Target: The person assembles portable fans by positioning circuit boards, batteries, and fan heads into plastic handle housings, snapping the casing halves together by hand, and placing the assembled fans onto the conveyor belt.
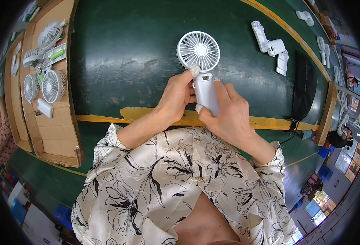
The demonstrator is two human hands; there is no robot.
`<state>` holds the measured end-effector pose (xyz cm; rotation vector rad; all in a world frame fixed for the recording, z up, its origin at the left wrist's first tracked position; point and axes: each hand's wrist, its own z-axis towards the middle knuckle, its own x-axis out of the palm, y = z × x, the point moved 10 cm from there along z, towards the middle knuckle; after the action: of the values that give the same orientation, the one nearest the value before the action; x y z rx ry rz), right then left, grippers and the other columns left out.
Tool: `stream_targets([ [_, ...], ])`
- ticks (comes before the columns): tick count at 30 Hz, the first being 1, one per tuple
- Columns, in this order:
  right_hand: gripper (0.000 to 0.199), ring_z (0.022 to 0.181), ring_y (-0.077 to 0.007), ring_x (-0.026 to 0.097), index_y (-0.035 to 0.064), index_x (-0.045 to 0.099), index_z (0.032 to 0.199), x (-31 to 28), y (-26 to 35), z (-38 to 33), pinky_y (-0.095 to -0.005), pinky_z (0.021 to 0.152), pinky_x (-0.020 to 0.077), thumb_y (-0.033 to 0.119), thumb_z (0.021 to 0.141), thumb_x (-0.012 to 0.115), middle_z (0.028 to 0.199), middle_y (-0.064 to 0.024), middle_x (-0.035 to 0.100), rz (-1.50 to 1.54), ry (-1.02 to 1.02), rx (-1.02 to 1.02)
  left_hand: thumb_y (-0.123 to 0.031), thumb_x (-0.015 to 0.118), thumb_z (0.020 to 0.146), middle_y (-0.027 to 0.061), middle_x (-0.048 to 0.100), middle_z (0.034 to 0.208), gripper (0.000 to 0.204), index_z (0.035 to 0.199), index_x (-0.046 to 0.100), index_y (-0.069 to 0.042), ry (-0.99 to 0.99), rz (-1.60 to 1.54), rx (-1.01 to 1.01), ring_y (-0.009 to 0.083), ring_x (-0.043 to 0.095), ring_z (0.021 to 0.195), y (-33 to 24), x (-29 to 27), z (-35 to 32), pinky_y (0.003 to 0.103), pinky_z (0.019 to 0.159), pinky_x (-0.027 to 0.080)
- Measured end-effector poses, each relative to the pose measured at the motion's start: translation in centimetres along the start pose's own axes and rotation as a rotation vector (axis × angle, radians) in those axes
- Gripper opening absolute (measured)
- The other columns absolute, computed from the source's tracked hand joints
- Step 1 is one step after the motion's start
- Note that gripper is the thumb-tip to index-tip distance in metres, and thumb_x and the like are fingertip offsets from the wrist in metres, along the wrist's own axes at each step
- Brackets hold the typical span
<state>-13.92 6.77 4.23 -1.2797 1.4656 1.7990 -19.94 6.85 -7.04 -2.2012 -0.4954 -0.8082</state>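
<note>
we grip the white handheld fan [202, 69] over the green workbench's [122, 61] near edge: left hand [176, 98] and right hand [227, 112] both closed around its handle.

One head-worn fisheye view looks steeply down from close above the green table [122, 61], facing forward over the person's lap; edges curve toward the dark rim, forearms entering from below

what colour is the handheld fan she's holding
White all over: the handheld fan, round grille and handle alike, seen clearly in the head view.
</note>
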Motion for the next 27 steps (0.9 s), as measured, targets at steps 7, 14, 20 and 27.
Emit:
stream_targets([
  [7,0.046,0.062,-0.0281,0.054,-0.008,0.047,0.096,0.7,0.0,0.1,-0.036,0.049,0.0451,0.013,0.059,0.065,0.074,-0.0138,0.048,-0.04,0.01,-0.014,-0.039,0.039,0.088,0.0067,0.055,0.101,0.041,0.107,0.049,-0.004,0.006,-0.009,0.011,0.0161,0.055,0.089,-0.3,0.2,0.0,0.032,0.077,0.044],
  [14,0.046,0.06,-0.0287,0.055,-0.0075,0.049,0.098,0.6,0.2,0.2,-0.0362,0.05,0.0461,0.012,0.06,0.064,0.076,-0.014,0.05,-0.085,-0.059,-0.049,-0.032,0.045,0.087,0.0068,0.057,0.096,0.035,0.103,0.052,-0.002,-0.047,0.022,0.003,0.0148,0.057,0.082,-0.2,-0.3,0.3,0.029,0.07,0.046],
  [20,0.047,0.061,-0.0254,0.054,-0.008,0.048,0.097,0.7,0.9,0.2,-0.0331,0.047,0.0458,0.017,0.06,0.065,0.075,-0.0125,0.049,-0.193,-0.1,-0.105,-0.018,0.05,0.085,0.0052,0.059,0.089,0.023,0.097,0.057,0.0,-0.094,0.135,0.013,0.0122,0.057,0.074,-0.3,-0.5,0.3,0.025,0.064,0.045],
  [27,0.045,0.059,-0.0217,0.054,-0.0041,0.052,0.095,-0.6,1.1,0.3,-0.0316,0.044,0.0439,0.023,0.062,0.067,0.072,-0.0087,0.05,-0.166,-0.186,-0.129,-0.013,0.052,0.083,0.0059,0.059,0.084,0.02,0.096,0.058,0.001,-0.139,0.033,0.03,0.0121,0.056,0.075,-0.8,-0.7,0.3,0.024,0.062,0.046],
])
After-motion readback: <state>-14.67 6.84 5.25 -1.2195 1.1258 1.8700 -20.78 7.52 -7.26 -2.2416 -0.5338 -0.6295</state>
